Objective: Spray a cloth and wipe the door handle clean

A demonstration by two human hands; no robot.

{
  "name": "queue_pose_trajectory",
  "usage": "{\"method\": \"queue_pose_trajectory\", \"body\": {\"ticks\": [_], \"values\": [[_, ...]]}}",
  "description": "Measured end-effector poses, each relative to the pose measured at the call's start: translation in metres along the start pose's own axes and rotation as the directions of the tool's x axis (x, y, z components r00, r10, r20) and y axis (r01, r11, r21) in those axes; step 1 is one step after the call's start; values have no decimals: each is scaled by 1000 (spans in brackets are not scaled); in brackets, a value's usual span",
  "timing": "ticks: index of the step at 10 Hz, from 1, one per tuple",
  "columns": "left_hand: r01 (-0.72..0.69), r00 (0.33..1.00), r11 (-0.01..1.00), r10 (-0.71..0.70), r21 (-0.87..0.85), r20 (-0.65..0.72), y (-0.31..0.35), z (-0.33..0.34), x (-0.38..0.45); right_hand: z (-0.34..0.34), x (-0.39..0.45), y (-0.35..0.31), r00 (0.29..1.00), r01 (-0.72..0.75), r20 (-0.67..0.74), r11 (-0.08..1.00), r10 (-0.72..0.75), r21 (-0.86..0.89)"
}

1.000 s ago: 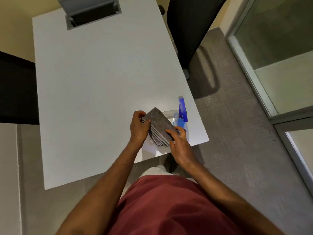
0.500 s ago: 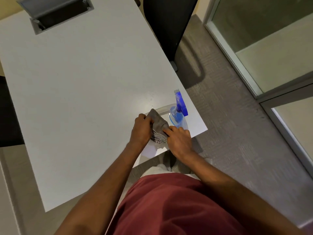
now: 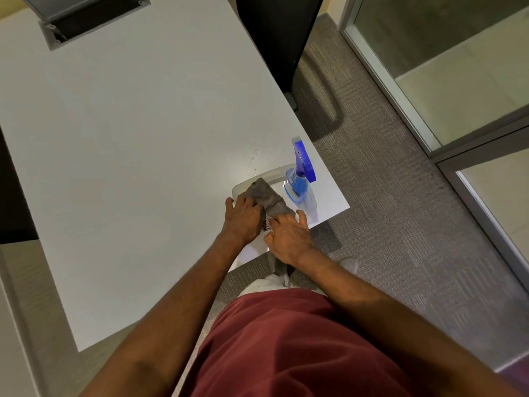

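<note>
A folded grey cloth (image 3: 267, 196) lies in a shallow white tray (image 3: 274, 171) at the near right corner of the white table (image 3: 143, 156). My left hand (image 3: 242, 219) grips the cloth's left side and my right hand (image 3: 287, 234) pinches its near end. Just right of the cloth a clear spray bottle (image 3: 300, 190) with a blue trigger head stands in the tray, untouched. No door handle is in view.
A grey cable hatch (image 3: 86, 17) sits in the table at the far left. A black chair (image 3: 274, 38) stands beside the table's right edge. Glass partition frames (image 3: 400, 90) run along the right over grey carpet (image 3: 400, 224).
Both hands have lowered the cloth from above the table down into the tray, and the cloth is now flatter and more folded between them.
</note>
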State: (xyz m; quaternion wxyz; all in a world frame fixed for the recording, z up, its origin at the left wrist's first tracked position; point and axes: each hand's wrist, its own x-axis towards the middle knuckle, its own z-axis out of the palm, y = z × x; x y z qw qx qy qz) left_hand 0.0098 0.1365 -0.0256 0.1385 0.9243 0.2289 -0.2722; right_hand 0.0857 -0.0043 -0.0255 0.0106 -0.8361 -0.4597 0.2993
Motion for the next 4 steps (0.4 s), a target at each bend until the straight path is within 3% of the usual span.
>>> {"method": "queue_pose_trajectory", "body": {"ticks": [2,4], "values": [[-3,999,1000,2,20,42,1,2,1,-4,-3,8,998,41,38,997,-43,72],[43,997,997,-47,-61,-56,13,-3,-2,-8,-14,28,990,104,-110,986,-90,131]]}}
